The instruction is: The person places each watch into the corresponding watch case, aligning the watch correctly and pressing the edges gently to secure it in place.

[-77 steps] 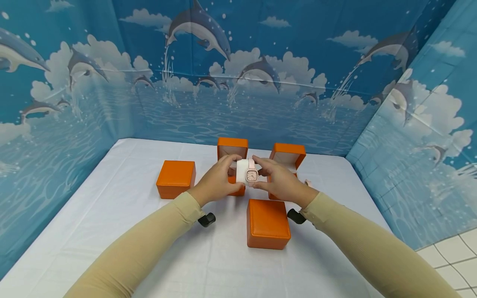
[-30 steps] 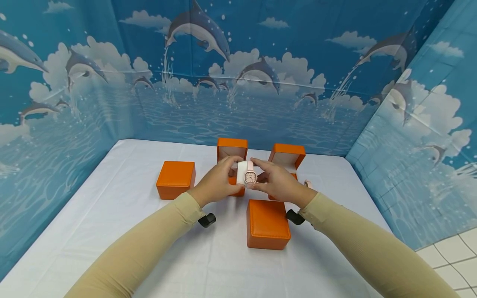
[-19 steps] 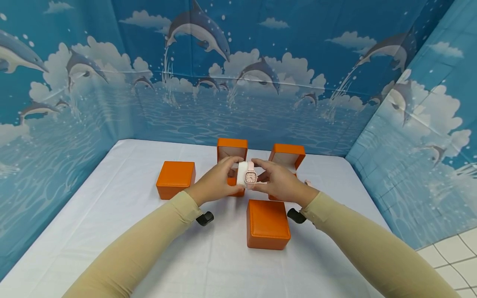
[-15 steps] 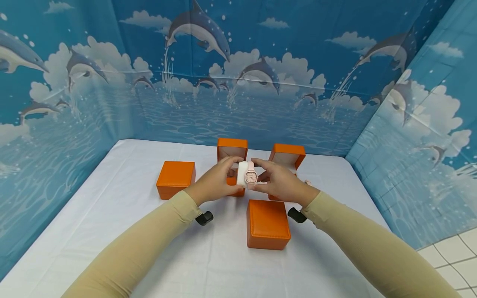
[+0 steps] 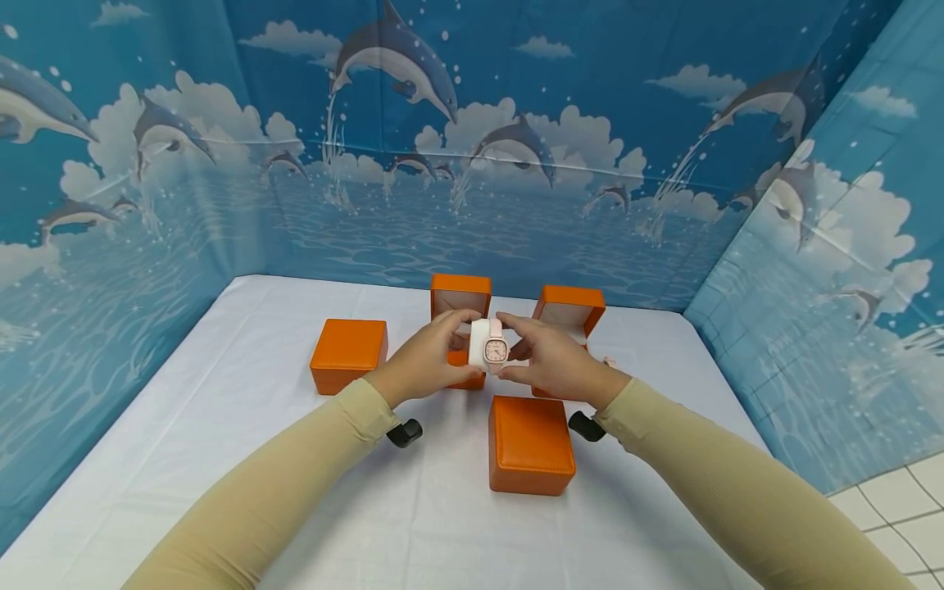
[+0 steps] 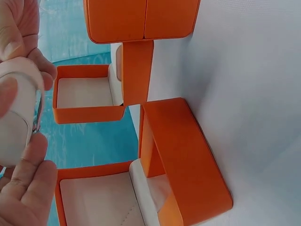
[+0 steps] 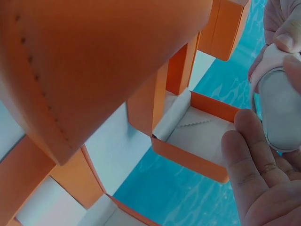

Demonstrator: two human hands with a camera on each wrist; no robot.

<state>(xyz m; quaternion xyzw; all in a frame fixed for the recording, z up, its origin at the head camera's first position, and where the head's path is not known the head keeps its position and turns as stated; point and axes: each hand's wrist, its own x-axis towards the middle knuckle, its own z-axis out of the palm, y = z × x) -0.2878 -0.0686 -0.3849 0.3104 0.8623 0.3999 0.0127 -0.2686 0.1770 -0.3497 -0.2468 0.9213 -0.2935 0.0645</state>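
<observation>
A wristwatch (image 5: 496, 351) with a pink strap and a squarish dial is wrapped round a white cushion (image 5: 478, 346), held up over the table. My left hand (image 5: 428, 358) grips the cushion's left side between thumb and fingers. From the other side, my right hand (image 5: 556, 360) pinches the strap at top and bottom. Behind the hands stand two orange watch boxes with raised lids, the left box (image 5: 460, 283) and the right box (image 5: 568, 295); the hands partly hide both. In the left wrist view, the cushion's pale end (image 6: 13, 127) shows between the fingers.
A closed orange box (image 5: 531, 442) stands in front of the hands, another closed box (image 5: 349, 352) to the left. Past my right wrist a second watch (image 5: 608, 361) peeks out, mostly hidden. White cloth (image 5: 413, 508) covers the table; a dolphin-print curtain (image 5: 472, 213) hangs behind.
The watch and cushion have shifted very slightly left and down since the earliest frame, still in both hands. The second watch is more covered by my right wrist now.
</observation>
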